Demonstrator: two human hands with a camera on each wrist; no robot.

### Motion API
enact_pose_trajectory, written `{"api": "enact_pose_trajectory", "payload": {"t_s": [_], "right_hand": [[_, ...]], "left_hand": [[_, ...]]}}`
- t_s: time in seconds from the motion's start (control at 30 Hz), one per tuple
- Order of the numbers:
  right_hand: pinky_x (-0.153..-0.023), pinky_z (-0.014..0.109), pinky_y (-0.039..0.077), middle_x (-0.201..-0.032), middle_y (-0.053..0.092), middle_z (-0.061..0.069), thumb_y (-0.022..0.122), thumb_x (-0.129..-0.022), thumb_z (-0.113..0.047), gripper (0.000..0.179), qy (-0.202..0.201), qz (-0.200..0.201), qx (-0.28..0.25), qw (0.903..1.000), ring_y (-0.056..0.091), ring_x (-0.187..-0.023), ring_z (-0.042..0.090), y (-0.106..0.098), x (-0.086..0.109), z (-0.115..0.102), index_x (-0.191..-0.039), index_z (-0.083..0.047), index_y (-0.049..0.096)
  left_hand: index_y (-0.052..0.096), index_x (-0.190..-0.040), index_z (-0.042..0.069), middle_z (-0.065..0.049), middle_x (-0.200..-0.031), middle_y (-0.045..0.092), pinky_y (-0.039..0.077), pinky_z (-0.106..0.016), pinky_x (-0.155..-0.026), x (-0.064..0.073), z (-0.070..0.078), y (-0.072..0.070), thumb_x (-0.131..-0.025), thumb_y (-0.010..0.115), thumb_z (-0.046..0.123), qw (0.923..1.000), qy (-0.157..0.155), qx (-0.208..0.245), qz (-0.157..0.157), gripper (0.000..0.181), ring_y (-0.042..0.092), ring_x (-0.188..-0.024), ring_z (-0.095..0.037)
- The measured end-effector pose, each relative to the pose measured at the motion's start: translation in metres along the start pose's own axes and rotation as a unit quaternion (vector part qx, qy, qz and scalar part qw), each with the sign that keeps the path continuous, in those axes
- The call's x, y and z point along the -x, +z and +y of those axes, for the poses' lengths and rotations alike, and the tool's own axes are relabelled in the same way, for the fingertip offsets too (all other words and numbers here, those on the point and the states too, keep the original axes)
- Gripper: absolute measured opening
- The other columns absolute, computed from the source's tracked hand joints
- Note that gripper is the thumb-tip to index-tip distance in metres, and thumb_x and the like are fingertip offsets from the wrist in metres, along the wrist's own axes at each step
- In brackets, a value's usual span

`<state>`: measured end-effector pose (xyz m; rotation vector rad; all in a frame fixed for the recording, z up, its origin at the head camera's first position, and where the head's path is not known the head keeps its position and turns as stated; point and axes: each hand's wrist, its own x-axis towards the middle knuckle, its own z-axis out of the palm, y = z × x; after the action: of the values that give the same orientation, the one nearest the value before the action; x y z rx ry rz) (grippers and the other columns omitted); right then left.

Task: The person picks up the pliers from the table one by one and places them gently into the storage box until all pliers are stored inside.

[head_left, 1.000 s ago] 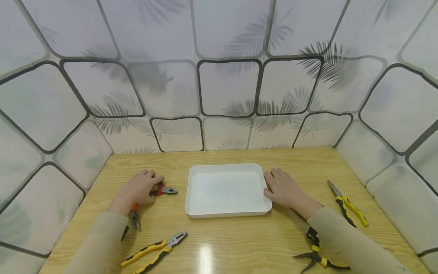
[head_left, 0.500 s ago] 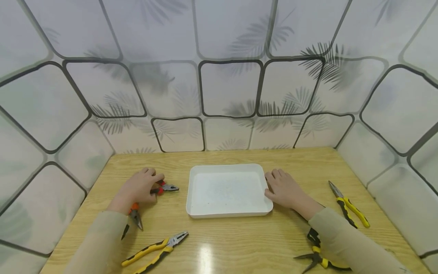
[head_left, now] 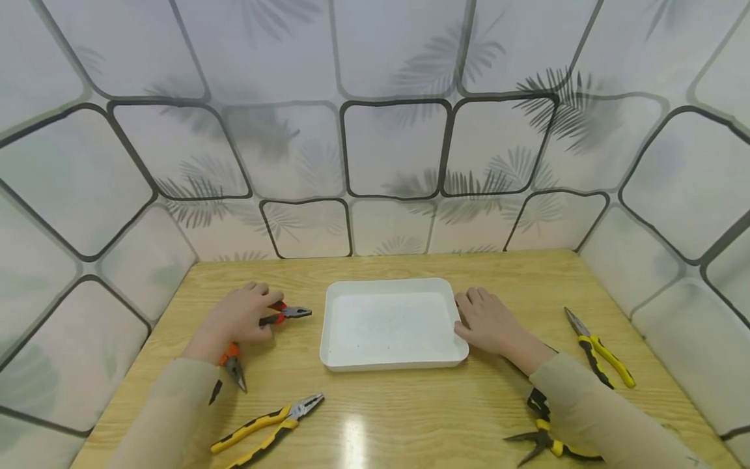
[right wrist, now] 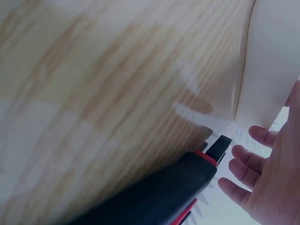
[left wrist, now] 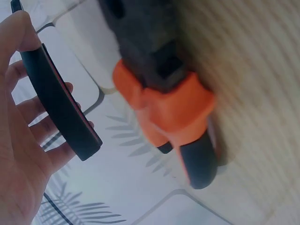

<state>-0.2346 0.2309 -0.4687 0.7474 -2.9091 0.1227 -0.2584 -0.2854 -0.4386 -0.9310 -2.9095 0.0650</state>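
Note:
My left hand (head_left: 239, 317) grips red-and-black pliers (head_left: 293, 312) on the left side of the table. Their metal nose points right, toward the white tray (head_left: 389, 365). In the left wrist view, one black handle with a red edge (left wrist: 61, 103) lies between thumb and fingers. Orange-and-black long-nose pliers (head_left: 234, 368) rest beneath my left wrist, partly hidden by the sleeve. At the tray's right side my right hand (head_left: 487, 324) touches the rim, its fingers loosely bent. In the right wrist view, a black-and-red tool (right wrist: 154, 192) lies close to that hand, mostly cut off.
Yellow-and-black pliers (head_left: 284, 420) lie in front at left. Another yellow-and-black pair (head_left: 588, 339) is at far right, and small yellow-handled pliers (head_left: 541, 441) sit by the right sleeve. Patterned panels (head_left: 392, 150) enclose the wooden table (head_left: 404, 417) at back and sides.
The red-and-black pliers have moved slightly right and away from me in my left hand, and their nose has turned a little. My right hand and the tray have stayed in place.

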Motion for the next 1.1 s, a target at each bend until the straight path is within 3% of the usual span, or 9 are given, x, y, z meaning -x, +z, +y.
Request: {"api": "enact_pose_trajectory", "payload": {"t_s": [0.17,0.7,1.1], "right_hand": [[-0.070,0.041,0.042,-0.099,0.054,0.014,0.063,-0.096,-0.024,0.034,-0.005,0.006,0.000,1.0000,0.044,-0.082,0.024,-0.002,0.000,-0.001,-0.121,-0.001,0.058],[-0.071,0.041,0.041,-0.101,0.054,0.013,0.061,-0.099,-0.026,0.035,-0.001,-0.008,0.007,0.9999,0.044,-0.084,0.025,-0.001,0.001,-0.001,-0.123,-0.002,0.057],[-0.072,0.042,0.041,-0.100,0.053,0.013,0.062,-0.099,-0.026,0.033,0.003,-0.008,0.006,0.9999,0.043,-0.084,0.024,-0.002,0.000,-0.002,-0.121,-0.002,0.057]], "left_hand": [[0.069,-0.128,0.010,-0.010,-0.100,0.061,0.049,-0.042,-0.068,-0.003,0.002,-0.006,-0.070,0.071,0.023,0.9999,0.010,-0.005,0.009,0.060,0.051,-0.081,-0.025],[0.067,-0.135,0.011,-0.010,-0.109,0.065,0.051,-0.041,-0.071,-0.012,0.022,-0.028,-0.078,0.073,0.025,0.9997,0.010,-0.023,-0.008,0.059,0.060,-0.088,-0.026],[0.066,-0.133,0.013,-0.005,-0.099,0.060,0.045,-0.035,-0.065,-0.020,0.035,-0.039,-0.078,0.072,0.029,0.9986,0.034,-0.039,0.009,0.058,0.049,-0.078,-0.018]]}}
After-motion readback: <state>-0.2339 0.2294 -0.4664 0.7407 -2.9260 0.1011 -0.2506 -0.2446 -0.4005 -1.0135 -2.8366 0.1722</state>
